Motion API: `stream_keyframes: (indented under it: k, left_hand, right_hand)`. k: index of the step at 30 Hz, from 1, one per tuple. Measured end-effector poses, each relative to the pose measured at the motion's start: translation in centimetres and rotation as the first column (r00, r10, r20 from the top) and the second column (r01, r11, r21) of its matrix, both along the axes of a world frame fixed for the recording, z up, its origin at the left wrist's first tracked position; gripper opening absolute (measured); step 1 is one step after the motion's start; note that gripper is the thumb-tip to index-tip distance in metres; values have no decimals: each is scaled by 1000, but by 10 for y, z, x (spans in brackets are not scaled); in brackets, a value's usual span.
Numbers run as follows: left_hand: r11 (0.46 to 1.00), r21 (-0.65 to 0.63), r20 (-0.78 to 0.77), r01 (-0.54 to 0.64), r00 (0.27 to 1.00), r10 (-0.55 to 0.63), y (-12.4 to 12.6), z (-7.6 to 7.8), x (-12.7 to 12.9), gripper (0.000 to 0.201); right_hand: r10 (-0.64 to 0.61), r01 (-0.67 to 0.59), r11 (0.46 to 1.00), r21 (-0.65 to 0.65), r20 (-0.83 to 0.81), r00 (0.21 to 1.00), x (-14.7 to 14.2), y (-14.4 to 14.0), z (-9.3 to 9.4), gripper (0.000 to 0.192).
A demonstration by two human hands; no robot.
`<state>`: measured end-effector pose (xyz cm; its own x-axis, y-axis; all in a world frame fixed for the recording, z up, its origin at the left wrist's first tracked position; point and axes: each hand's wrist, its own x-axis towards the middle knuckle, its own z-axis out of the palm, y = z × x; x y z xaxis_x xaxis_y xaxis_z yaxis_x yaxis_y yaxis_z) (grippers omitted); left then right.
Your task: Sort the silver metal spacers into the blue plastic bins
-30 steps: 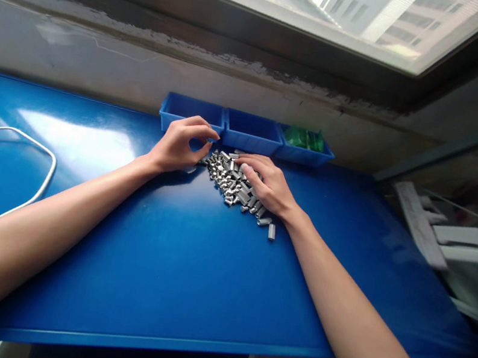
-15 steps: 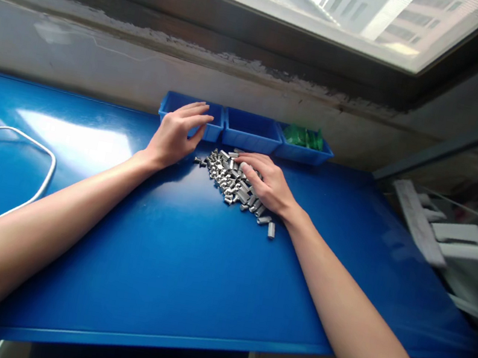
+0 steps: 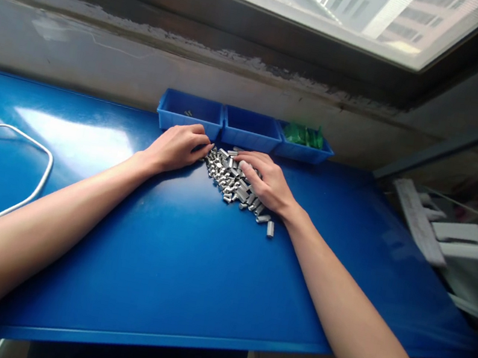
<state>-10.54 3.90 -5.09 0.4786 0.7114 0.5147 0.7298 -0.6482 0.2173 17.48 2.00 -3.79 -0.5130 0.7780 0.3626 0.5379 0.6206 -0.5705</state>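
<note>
A pile of several small grey metal cylinders [image 3: 228, 178] lies on the blue table [image 3: 169, 265] near the back. My left hand [image 3: 176, 148] rests palm down at the pile's left edge, its fingertips touching the nearest pieces. My right hand [image 3: 266, 182] lies flat over the pile's right side, fingers spread on the pieces. Behind the pile stand three blue bins: the left bin [image 3: 189, 113] holds a few small metal pieces, the middle bin [image 3: 251, 130] looks empty, the right bin [image 3: 304, 143] holds green parts. Whether either hand grips a piece is hidden.
A white cable [image 3: 21, 136] loops across the table's left part. A grimy wall and a window frame [image 3: 246, 27] run behind the bins. Off the table's right edge lie grey-white strips [image 3: 436, 230] in a dim area. The table's front edge is close to me.
My left hand reached out over the left bin with fingers extended, then came back down to the pile's left edge. Small pieces now show in the left bin. My right hand stayed put.
</note>
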Motion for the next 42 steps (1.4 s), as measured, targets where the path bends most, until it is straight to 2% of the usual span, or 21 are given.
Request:
stream_keyframes:
  k: [7, 11, 18, 27, 37, 42]
  left_hand:
    - [1000, -9, 17, -23, 1000, 23, 4, -5, -1, 39]
    - [1000, -5, 70, -18, 997, 18, 3, -1, -1, 44]
    - [995, -63, 138, 84, 988, -74, -5, 7, -3, 37]
    - [985, 6, 200, 171, 965, -168, 2, -2, -5, 20]
    - [994, 4, 238, 106, 966, -104, 6, -5, -5, 21]
    - [984, -110, 308, 140, 946, -101, -5, 4, -6, 26]
  right_hand:
    - [-3, 3, 1000, -5, 7, 1000, 0, 0, 1, 41]
    - [-9, 9, 1000, -12, 11, 1000, 1, 0, 1, 43]
    - [-5, 5, 1000, -18, 17, 1000, 1, -1, 2, 44]
    - [3, -3, 1000, -4, -4, 1000, 2, 1, -1, 43]
    - [-2, 2, 1000, -20, 9, 1000, 1, -1, 1, 46]
    - [-8, 8, 1000, -24, -5, 1000, 2, 0, 2, 49]
